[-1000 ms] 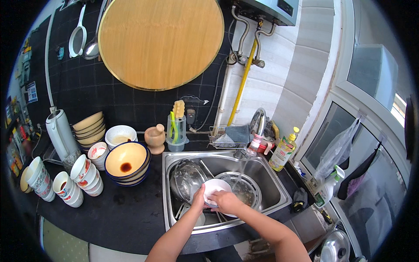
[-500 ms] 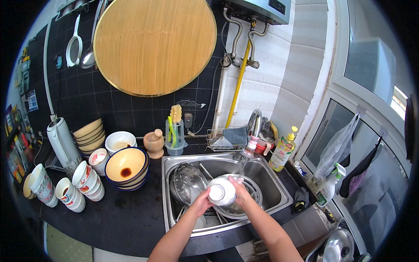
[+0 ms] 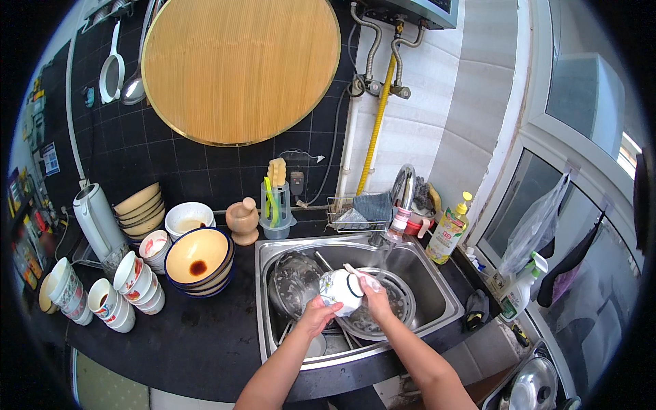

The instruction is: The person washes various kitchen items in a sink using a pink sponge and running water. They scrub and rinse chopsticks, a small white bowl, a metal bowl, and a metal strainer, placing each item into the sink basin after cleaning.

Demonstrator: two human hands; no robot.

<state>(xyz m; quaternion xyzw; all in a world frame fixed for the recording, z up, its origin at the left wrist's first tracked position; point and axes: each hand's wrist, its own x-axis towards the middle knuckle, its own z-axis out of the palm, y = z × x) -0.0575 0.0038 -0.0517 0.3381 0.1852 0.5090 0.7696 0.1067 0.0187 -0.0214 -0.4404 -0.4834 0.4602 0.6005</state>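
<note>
Currently: patterned white bowl [image 3: 333,288] in both hands above the sink [image 3: 437,290]

You've got the bowl up over the middle of the sink, tilted, w/ a dark ring toward its R part (can't tell if that's rim or foot). Your L hand [image 3: 320,314] is bent partway round the bowl's lower L side, fingers curled onto it, so it has hold of the bowl. Your R hand [image 3: 376,304] is on the R side, fingers curled in and partly hidden, w/ a whitish cloth-like thing [image 3: 369,278] against the bowl.

Below, a metal pan [image 3: 290,273] leans nr the sink's L edge; a round metal vessel [image 3: 403,294] fills much of the R half, partly behind your R hand. Small pale bowl [image 3: 316,346] sits nr the sink's front edge. Faucet [image 3: 408,183] rises at the back edge, and a soap bottle [image 3: 447,236] stands by the back R corner.

On the black surface [image 3: 198,342], L of the sink, there's a stack of blue-rimmed bowls [image 3: 198,249], dark liquid in the top one. Wooden mortar [image 3: 242,224] is nr the surface's back edge, w/ a clear utensil holder [image 3: 277,222] btwn it and the sink's back L corner.
</note>
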